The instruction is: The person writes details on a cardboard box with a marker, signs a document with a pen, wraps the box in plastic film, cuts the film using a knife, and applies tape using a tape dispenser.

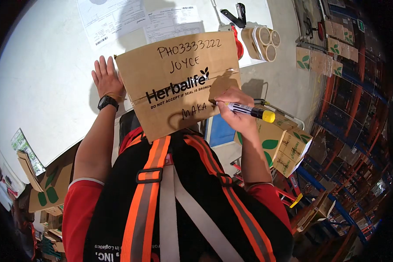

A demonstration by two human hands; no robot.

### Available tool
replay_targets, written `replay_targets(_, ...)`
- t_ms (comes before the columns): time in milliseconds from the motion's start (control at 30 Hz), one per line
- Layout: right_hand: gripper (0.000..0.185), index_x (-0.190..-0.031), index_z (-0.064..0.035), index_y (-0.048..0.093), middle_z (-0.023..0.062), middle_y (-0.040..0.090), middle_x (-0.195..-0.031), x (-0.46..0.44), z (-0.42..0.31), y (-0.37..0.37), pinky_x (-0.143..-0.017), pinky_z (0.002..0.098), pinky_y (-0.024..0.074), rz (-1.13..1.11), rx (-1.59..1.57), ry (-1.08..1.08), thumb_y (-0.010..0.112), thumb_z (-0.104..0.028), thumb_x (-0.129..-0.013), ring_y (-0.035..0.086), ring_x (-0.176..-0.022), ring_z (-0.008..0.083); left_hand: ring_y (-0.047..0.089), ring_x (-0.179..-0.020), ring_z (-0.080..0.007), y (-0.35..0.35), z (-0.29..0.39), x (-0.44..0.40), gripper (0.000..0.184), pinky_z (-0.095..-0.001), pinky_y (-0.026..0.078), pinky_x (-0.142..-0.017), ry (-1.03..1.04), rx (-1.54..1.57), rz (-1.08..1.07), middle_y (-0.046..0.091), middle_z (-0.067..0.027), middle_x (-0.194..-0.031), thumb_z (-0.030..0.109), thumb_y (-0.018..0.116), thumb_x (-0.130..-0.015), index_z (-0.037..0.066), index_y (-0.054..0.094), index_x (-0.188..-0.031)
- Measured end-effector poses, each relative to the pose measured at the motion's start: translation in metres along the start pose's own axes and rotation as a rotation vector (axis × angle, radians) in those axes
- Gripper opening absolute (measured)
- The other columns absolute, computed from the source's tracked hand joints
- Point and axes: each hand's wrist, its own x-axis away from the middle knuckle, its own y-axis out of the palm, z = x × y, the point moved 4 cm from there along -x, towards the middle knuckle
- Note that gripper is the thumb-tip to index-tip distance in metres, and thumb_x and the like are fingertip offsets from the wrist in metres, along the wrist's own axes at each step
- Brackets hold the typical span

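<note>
Head view is showing your right hand [236, 109] holding a marker [249, 110] in a closed grip, its dark tip sitting at the cardboard just beside the handwritten letters "MAKA". Your left hand [104, 81] is lying with a wide grip, palm down and fingers extended, on the white worktop [52, 70]. Its thumb side is coming near the edge of the box [139, 72]; whether it is touching, you cannot tell from this angle.

That box is resting in front of your torso, between your two hands, with its far part over the worktop and its near edge reaching toward your vest [148, 196]. "PH03333222" and "JOYCE" are standing above the printed logo.

You are, by the look of it, in the middle of hand-lettering the lower line. Any further stroke is calling for a steady wrist, light tip pressure and a box face that is not shifting. Beyond the box, papers [113, 24], a black stapler [233, 17] and tape rolls [266, 43] are lying on the worktop.
</note>
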Motion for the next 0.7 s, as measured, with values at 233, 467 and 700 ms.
replay_targets(233,0.005,-0.077,-0.001,0.062,0.0089,0.056,-0.063,0.001,-0.003,0.003,-0.053,0.032,0.0404,-0.042,-0.051,0.039,0.061,-0.003,-0.072,0.052,-0.058,0.0203,0.009,-0.137,-0.0301,0.006,-0.003,0.001,0.057,-0.047,0.006,-0.109,0.022,0.057,0.047,0.016,-0.0134,-0.146,0.033,0.042,-0.087,0.011,0.027,-0.137)
replay_targets(467,0.007,-0.071,-0.0023,0.054,0.0091,0.055,-0.062,0.005,0.008,-0.006,-0.053,0.0306,0.0425,-0.062,-0.093,0.017,0.061,-0.002,-0.071,0.053,-0.056,0.0227,0.008,-0.137,-0.0291,0.004,-0.001,0.001,0.056,-0.0459,0.004,-0.11,0.011,0.035,0.03,0.015,-0.0132,-0.147,0.035,0.04,-0.089,0.012,0.027,-0.138)
replay_targets(700,0.024,-0.105,0.0022,0.052,0.0135,0.061,-0.088,0.023,0.034,-0.008,-0.063,0.0272,0.045,0.346,-0.517,0.246,0.051,-0.015,-0.088,0.055,-0.07,0.0145,0.009,-0.137,-0.0304,-0.006,0.005,-0.001,0.056,-0.0457,0.004,-0.11,-0.017,0.007,-0.03,0.017,-0.0144,-0.146,0.033,0.04,-0.089,0.009,0.027,-0.137)
